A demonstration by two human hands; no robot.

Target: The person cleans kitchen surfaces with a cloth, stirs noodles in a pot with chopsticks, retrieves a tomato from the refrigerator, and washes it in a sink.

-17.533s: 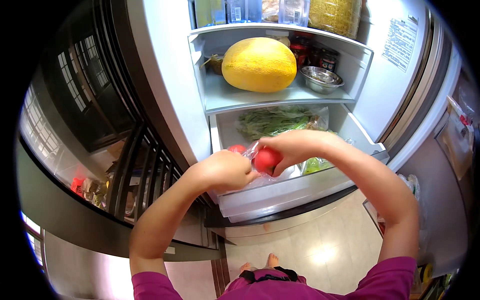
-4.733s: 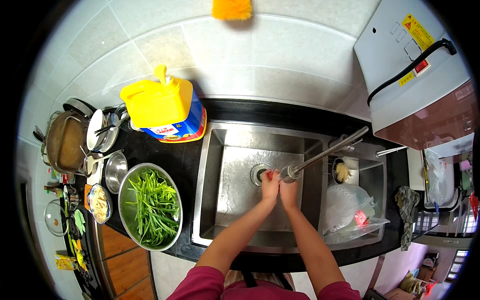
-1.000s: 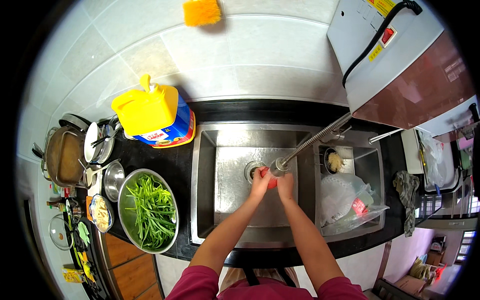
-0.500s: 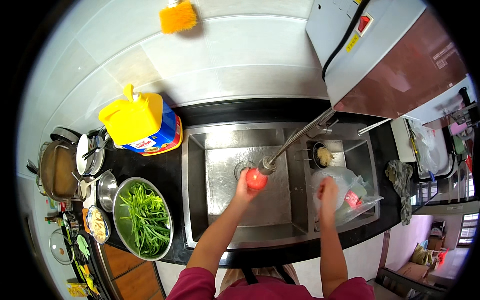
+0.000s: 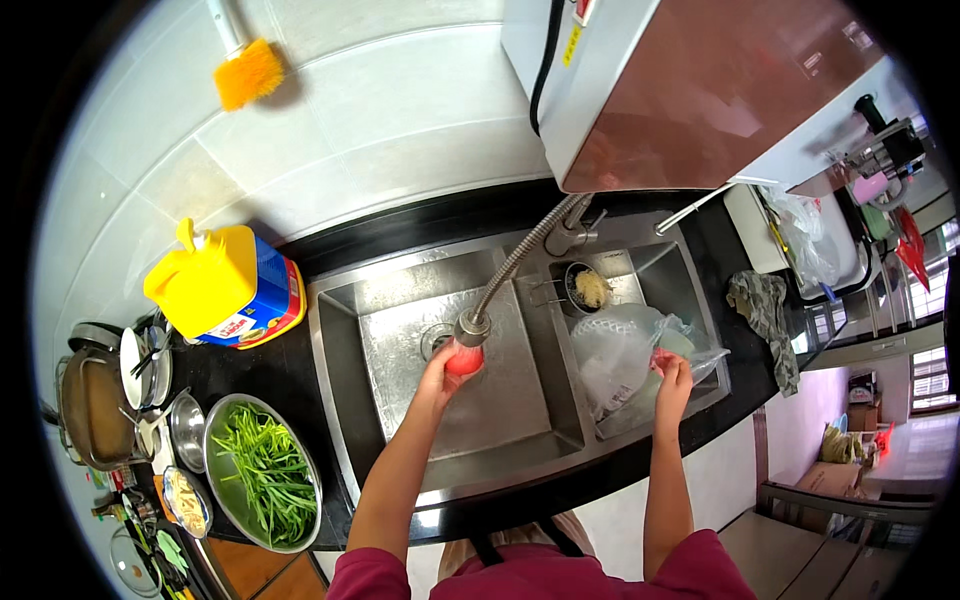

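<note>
My left hand (image 5: 438, 375) holds a red tomato (image 5: 464, 360) under the head of the pull-out faucet (image 5: 474, 325), over the left basin of the steel sink (image 5: 400, 310). My right hand (image 5: 672, 380) reaches into a clear plastic bag (image 5: 615, 360) lying in the right basin and touches another red tomato (image 5: 661, 358) inside it; the fingers are partly hidden by the bag.
On the black counter to the left stand a yellow jug (image 5: 212, 280), a steel bowl of green beans (image 5: 262, 487), smaller bowls and a pot (image 5: 92, 410). A small strainer (image 5: 590, 288) sits in the right basin. A cloth (image 5: 765, 310) lies at the right.
My right hand left the tomato under the faucet and moved right into the plastic bag. My left hand keeps the tomato under the faucet head.
</note>
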